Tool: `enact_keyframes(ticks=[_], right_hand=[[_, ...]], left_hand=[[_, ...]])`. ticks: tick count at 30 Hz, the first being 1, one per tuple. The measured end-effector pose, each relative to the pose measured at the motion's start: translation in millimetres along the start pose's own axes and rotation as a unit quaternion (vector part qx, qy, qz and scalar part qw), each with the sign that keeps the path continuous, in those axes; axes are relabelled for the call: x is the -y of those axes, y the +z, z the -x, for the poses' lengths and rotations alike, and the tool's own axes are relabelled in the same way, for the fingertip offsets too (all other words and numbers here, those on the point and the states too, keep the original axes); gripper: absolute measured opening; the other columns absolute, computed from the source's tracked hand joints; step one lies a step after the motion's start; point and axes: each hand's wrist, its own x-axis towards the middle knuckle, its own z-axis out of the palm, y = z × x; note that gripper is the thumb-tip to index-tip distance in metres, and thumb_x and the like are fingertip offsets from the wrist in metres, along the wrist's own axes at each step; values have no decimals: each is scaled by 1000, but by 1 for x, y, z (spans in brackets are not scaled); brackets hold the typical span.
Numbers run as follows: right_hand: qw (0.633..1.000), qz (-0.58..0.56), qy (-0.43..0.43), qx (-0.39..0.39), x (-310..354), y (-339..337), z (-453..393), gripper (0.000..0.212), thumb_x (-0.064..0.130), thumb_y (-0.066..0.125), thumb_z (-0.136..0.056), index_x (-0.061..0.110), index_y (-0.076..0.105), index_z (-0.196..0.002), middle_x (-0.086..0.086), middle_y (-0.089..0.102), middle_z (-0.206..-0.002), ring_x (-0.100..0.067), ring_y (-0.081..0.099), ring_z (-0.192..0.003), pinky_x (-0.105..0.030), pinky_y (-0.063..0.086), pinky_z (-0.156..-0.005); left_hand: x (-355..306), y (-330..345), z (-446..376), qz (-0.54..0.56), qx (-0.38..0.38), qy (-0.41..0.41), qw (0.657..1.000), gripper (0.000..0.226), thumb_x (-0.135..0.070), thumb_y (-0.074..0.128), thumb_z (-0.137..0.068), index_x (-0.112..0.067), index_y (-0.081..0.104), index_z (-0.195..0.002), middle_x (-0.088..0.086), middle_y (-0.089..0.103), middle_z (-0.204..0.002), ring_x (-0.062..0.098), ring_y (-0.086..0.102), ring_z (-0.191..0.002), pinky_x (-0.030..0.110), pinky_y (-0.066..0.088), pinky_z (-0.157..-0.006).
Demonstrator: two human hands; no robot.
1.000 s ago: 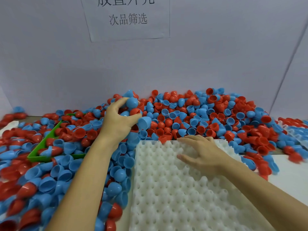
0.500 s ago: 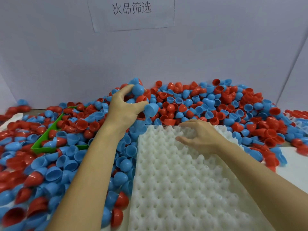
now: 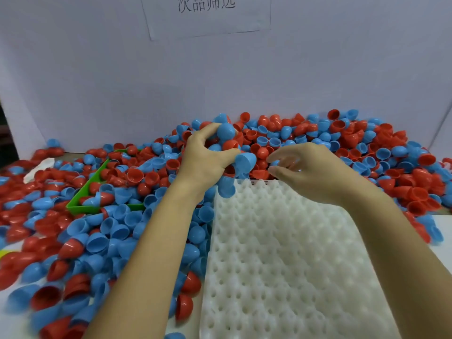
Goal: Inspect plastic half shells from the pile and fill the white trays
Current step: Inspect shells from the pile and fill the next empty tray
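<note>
A big pile of red and blue plastic half shells lies along the back wall and spills down the left side. My left hand grips a handful of several shells at the pile's middle, a blue one at its fingertips and another blue shell by its thumb. My right hand hovers just right of that shell, fingers curled and blurred, above the far edge of the white dimpled tray. The tray's visible pockets hold no shells.
A green tray lies half buried in shells at the left. A purple-grey wall with a paper sign closes the back. More shells cover the right side, beside a bare white surface.
My right hand has lifted off the tray's far edge and moved left toward my left hand. My left hand has kept its handful of shells in the same place on the pile.
</note>
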Motion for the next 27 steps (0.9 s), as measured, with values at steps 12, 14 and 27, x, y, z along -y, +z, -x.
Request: enact_keyframes(ticks=[12, 14, 27], right_hand=[[944, -323, 12, -69, 41, 67, 65, 24, 29, 68, -89, 34, 58, -110, 8, 68, -88, -12, 71, -81, -26, 57, -67], [951, -295, 2, -94, 43, 73, 72, 33, 37, 74, -83, 32, 54, -109, 6, 67, -86, -11, 70, -78, -21, 54, -62], [936, -286, 57, -197, 39, 76, 69, 11, 6, 62, -95, 17, 62, -96, 4, 73, -73, -5, 72, -64, -25, 59, -60]], left_hand=[[24, -10, 52, -78, -124, -26, 989, 27, -13, 78, -77, -29, 68, -97, 7, 55, -121, 20, 58, -109, 35, 53, -96], [26, -7, 59, -83, -139, -17, 987, 30, -12, 79, -76, -30, 67, -97, 5, 54, -121, 13, 57, -105, 15, 49, -88], [25, 4, 68, -103, -87, 15, 991, 35, -15, 77, -79, -43, 60, -88, -2, 52, -118, 6, 56, -102, 9, 43, -81]])
